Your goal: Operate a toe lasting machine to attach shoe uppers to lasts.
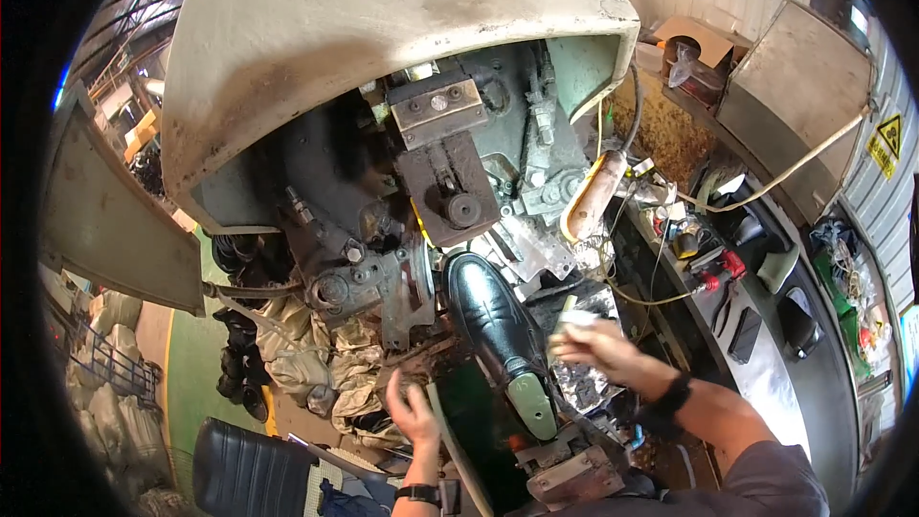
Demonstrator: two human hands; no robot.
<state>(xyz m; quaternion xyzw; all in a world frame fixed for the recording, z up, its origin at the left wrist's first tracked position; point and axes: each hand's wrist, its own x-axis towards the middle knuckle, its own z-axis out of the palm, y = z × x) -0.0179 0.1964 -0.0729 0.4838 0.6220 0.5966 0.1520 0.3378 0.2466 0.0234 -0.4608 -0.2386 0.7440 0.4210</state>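
Observation:
A glossy black shoe upper [483,311] is stretched over a green shoe last [531,404], toe toward the machine and green heel end toward me. It lies under the dark press head [445,187] of the machine. To the right of the shoe, my right hand [601,345] is closed round a small pale stick-like thing [569,304]; its lower part is hidden by the fingers, so I cannot tell its kind. My left hand [414,414] is left of the shoe, apart from it, with its fingers spread and nothing held.
A large cream hood [383,0] arches over the machine. Beneath the last is a metal clamp block [574,474]. At right, a bench [766,393] carries a phone [744,335], a red tool [725,270] and shoe parts. Cloth sacks [306,354] and a black chair [251,469] stand left.

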